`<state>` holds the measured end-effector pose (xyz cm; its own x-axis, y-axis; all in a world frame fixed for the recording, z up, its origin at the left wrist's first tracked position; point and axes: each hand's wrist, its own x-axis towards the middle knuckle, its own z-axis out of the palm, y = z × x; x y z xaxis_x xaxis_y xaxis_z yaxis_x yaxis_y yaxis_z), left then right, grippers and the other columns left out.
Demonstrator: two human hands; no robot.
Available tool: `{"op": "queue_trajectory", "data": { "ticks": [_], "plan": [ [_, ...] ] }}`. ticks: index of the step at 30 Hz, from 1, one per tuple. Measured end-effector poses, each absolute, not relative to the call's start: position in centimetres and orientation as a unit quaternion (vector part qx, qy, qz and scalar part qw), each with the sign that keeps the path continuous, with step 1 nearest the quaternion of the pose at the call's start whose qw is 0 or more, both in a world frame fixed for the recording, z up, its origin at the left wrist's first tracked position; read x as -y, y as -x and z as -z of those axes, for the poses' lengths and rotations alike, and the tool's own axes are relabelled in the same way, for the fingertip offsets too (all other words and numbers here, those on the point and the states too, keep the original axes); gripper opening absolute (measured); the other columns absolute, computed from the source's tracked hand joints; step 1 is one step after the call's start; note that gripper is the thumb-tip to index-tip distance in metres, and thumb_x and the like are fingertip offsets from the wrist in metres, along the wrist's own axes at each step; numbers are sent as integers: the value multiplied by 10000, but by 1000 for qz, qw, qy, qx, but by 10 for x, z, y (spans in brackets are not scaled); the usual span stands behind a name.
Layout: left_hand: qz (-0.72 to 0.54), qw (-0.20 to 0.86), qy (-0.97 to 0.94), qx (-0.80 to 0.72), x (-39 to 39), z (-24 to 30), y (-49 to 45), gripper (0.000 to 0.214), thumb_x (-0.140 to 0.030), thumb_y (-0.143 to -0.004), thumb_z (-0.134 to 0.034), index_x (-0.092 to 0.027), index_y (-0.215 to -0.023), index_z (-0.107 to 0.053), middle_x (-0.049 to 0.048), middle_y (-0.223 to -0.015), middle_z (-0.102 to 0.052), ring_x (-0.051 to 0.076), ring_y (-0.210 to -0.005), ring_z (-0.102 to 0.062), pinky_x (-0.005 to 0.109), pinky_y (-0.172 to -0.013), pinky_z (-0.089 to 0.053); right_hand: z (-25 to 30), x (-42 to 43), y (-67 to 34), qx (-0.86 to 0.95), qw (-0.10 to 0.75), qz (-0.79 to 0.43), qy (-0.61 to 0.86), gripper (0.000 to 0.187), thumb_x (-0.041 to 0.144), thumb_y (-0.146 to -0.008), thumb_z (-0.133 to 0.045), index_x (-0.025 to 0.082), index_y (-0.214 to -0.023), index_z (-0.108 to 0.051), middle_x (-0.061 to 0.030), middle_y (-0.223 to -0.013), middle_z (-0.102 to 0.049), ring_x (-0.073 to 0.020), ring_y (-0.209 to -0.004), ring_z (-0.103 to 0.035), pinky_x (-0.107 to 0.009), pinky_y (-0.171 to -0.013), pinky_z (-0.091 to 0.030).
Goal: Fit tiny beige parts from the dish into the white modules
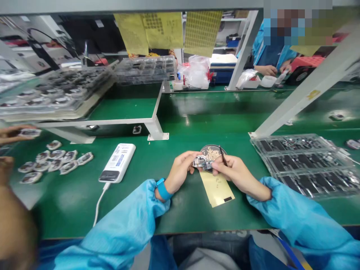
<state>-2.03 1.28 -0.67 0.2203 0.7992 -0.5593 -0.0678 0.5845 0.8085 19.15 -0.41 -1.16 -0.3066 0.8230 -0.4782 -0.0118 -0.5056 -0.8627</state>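
Between its thumb and fingers, my left hand [181, 168] grips a small white-framed electronic assembly [199, 161]. My right hand [237, 172] has its fingertips at the right end of this assembly, and a dark slim tool that looks like tweezers [223, 155] sticks up out of its grip. The tool's tip is hidden. Just behind both hands lies a round dish [210, 147] of small beige pieces. Beneath them is a yellow sheet [218, 195] with a few tiny pieces on it and a black strip at its near edge.
At right sit clear trays [306, 165] of dark parts. A white power bank [118, 163] with a cable lies left. Farther left are several white-rimmed parts [56, 153] and another person's hand [11, 135]. A raised shelf [126, 108] and a slanted post [303, 86] frame the bench.
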Motion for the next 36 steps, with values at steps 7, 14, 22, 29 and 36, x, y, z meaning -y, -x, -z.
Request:
{"op": "queue_trajectory", "data": {
  "ticks": [7,14,22,29,36],
  "plan": [
    [-315,649,-453,-524,-5,-3,19,380,-401,-915,-649,-159,-1199,-724,67,-925,-734,131,-711,-604,248,-661,-485,17,13,-180,377,294,-698,533,411,525,-835,-743,152,-700,-638,18,-603,-555,-46,-458,-336,-220,-436,-209],
    [-290,635,-491,-522,3,5,15,548,-296,-819,-769,-170,-1336,-638,122,-1211,-712,213,-952,-687,304,-803,-557,23,11,-180,341,315,-692,553,399,516,-814,-762,151,-703,-643,22,-619,-571,-39,-447,-315,-218,-434,-215],
    [-276,476,-645,-530,3,3,19,426,-275,-884,-704,-224,-1307,-688,48,-987,-741,100,-627,-511,256,-685,-511,25,12,-177,336,327,-689,553,389,508,-824,-751,154,-711,-637,27,-612,-553,-49,-460,-332,-221,-444,-245],
    [-276,510,-603,-548,4,3,21,462,-323,-860,-743,-217,-1307,-693,41,-908,-753,125,-661,-591,264,-678,-533,21,11,-174,376,371,-660,534,273,426,-826,-763,173,-832,-661,8,-715,-615,-109,-637,-542,-248,-623,-458],
    [-312,694,-394,-516,5,0,12,492,-289,-790,-822,-172,-1253,-702,104,-1111,-762,183,-870,-726,225,-660,-568,25,15,-170,379,441,-640,502,309,349,-807,-791,212,-1033,-629,-46,-1039,-669,-179,-958,-652,-333,-884,-544]
  ]
}}
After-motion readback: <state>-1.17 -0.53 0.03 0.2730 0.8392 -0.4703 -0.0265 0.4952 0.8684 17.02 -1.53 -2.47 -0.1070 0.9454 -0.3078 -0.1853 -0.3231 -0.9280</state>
